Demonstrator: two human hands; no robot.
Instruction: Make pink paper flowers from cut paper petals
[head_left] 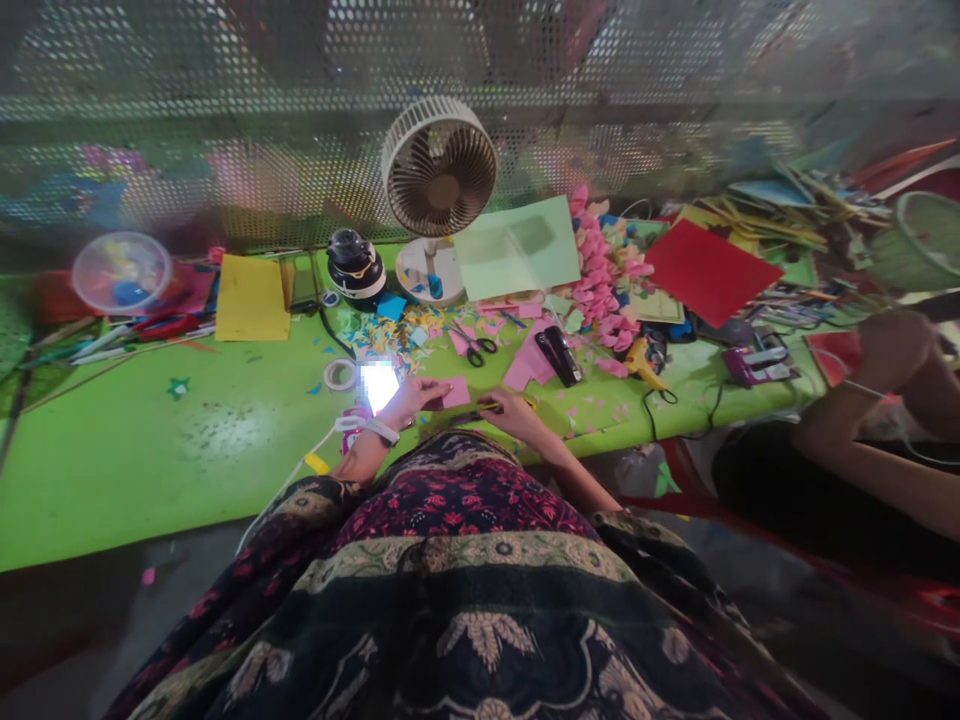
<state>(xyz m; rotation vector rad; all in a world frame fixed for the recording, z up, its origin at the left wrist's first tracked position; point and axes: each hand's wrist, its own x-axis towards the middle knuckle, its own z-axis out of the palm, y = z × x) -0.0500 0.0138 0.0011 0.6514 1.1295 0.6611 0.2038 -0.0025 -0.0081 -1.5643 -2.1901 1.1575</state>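
Note:
My left hand [409, 400] pinches a small piece of pink paper [454, 391] just above the table's front edge. My right hand [516, 416] is closed around what look like yellow-handled scissors [491, 405], their dark blades pointing left below the paper; the fingers partly hide them. Beside my left hand are a lit phone screen [381, 386] and a roll of white tape [340, 374]. Beyond my hands lie black-handled scissors [480, 350], more pink paper [529, 358] and a black stapler [559, 355].
On the green table [150, 440] stand a fan [441, 165], a black jar-like container [355, 265] and a clear tub [121, 272]. Pink paper petals [596, 265] are heaped near a red sheet [712, 270] and a yellow glue gun [646, 365]. Another person's arms [862, 400] are at right.

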